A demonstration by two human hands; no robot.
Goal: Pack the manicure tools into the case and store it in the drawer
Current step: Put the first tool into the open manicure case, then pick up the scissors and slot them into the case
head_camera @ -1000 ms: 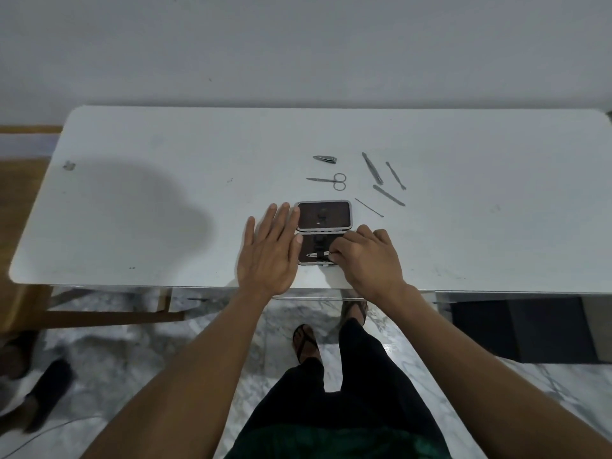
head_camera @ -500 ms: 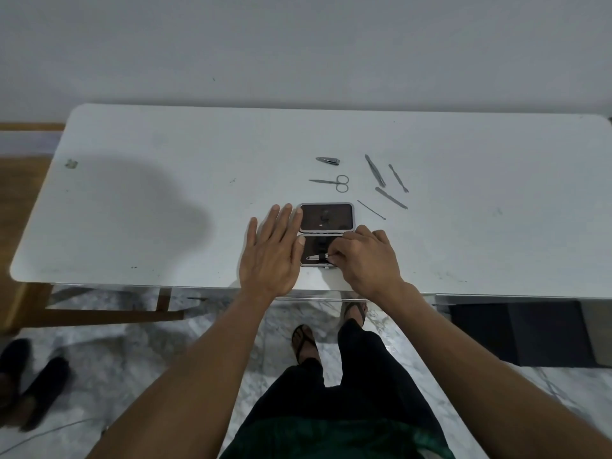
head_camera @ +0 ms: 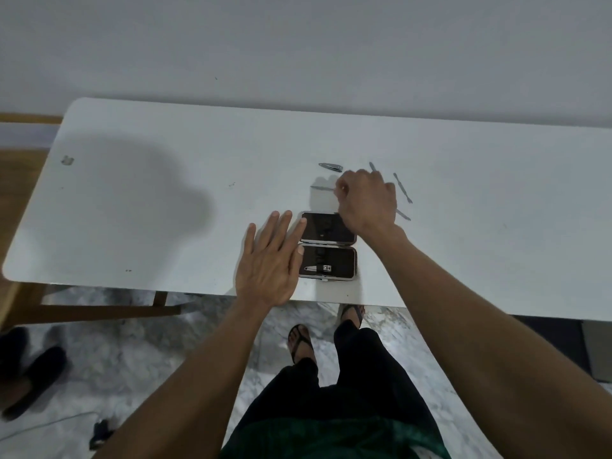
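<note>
Closing over the scissors [head_camera: 323,187], the right hand [head_camera: 366,202] has its curled fingers on the handle end; whether they pinch it I cannot tell. Better to lift it level. Below this grip lies the open case [head_camera: 328,246], steadied by the flat left hand [head_camera: 268,260].

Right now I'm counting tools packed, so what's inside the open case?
The case holds one nail clipper in its near half. The far half looks empty, but the right hand covers its right corner.
</note>
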